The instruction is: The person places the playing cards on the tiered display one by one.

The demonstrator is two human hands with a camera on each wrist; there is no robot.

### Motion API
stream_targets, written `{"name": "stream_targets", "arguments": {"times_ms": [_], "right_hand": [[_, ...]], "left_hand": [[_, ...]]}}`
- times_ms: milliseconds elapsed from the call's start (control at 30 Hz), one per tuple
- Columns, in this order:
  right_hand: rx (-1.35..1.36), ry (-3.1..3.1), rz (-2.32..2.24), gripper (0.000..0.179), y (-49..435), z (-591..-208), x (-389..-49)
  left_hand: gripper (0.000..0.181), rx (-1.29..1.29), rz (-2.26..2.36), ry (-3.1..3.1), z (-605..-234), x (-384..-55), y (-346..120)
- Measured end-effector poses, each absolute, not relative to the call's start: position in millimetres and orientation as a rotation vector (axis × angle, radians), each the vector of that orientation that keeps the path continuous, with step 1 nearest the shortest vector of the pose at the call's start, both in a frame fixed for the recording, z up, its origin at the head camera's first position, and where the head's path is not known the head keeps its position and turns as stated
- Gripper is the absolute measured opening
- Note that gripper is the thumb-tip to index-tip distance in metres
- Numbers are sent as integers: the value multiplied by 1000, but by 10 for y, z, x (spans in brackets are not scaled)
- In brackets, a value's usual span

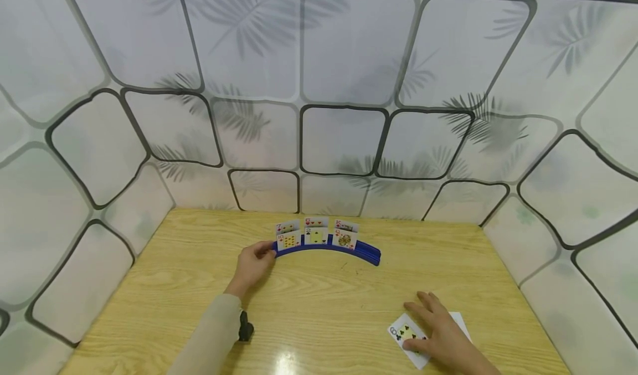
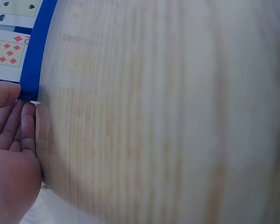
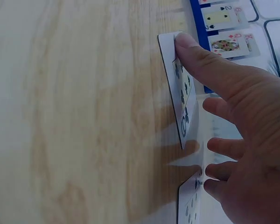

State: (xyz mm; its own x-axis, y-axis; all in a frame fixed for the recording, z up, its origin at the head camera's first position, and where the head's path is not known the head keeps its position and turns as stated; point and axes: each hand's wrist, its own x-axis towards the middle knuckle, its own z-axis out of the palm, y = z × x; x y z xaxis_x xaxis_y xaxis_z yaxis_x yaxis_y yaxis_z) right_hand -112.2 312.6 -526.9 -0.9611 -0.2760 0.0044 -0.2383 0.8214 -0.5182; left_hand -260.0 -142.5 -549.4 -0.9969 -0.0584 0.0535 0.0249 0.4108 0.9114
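Observation:
A curved blue card holder [image 1: 368, 253] stands on the table with playing cards in two rows. Ten of diamonds [image 1: 289, 241], two of spades [image 1: 316, 235] and queen of diamonds [image 1: 344, 239] make up the front row. At the holder's left end, my left hand [image 1: 251, 268] grips it between thumb and fingers. Over at the lower right, my right hand [image 1: 441, 333] is spread above two cards lying face up. Its thumb [image 3: 210, 63] touches the six of clubs [image 3: 182, 88]. The other card [image 3: 190, 203] is partly hidden under the hand.
Behind the front row stand a seven [image 1: 287, 226], a red six or eight [image 1: 316, 221] and a king [image 1: 346, 225]. The wooden table [image 1: 319, 308] meets a patterned fabric wall [image 1: 339, 142] at the back and sides. A black strap piece [image 1: 245, 326] is on the left wrist.

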Motion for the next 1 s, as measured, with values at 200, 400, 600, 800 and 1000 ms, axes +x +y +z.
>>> {"name": "stream_targets", "arguments": {"times_ms": [200, 400, 600, 800, 1000], "right_hand": [[-334, 2881, -839, 82, 3113, -5250, -1137], [-263, 2851, -869, 79, 3096, -5243, -1164], [-263, 2875, -882, 76, 3090, -5262, -1179], [-254, 2857, -880, 77, 3097, -5270, -1183], [-291, 2863, -865, 77, 3091, -5256, -1175]], "left_hand": [[31, 40, -1663, -2572, -5499, -2606, -1420], [31, 27, -1666, -2568, -5507, -2613, -1425], [30, 25, -1662, -2576, -5515, -2612, -1432], [30, 31, -1664, -2574, -5514, -2612, -1429], [30, 36, -1667, -2571, -5509, -2612, -1427]]}}
